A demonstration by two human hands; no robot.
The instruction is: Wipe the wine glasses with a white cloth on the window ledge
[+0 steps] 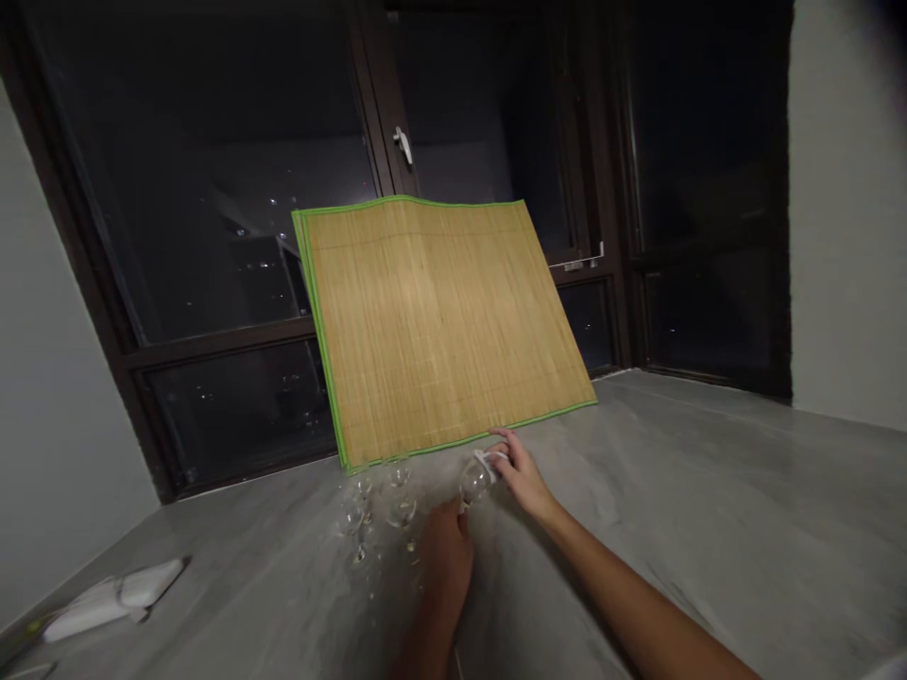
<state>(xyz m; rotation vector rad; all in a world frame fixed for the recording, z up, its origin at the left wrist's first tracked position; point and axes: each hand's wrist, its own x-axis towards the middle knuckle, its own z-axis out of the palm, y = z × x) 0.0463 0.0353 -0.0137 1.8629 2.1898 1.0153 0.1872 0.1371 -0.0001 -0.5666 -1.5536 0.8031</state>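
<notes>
A clear wine glass (472, 484) is tilted in front of me, its bowl pointing up and to the right. Around the lower end of the glass, by the stem, the fingers of my left hand (446, 552) are closed. My right hand (524, 477) pinches a white cloth or tissue (490, 461) against the rim, with the index finger stretched out. Whether part of the cloth is inside the bowl I cannot tell. Several more stemmed glasses (402, 512) stand upright on the grey stone surface (602, 567), left of my left hand.
A folded bamboo mat (446, 321) with green edging leans against the dark window (205, 170) behind the glasses. At the far left lies a white wrapped bundle (117, 600) with a band around it. Walls (850, 236) bound the ledge on both sides.
</notes>
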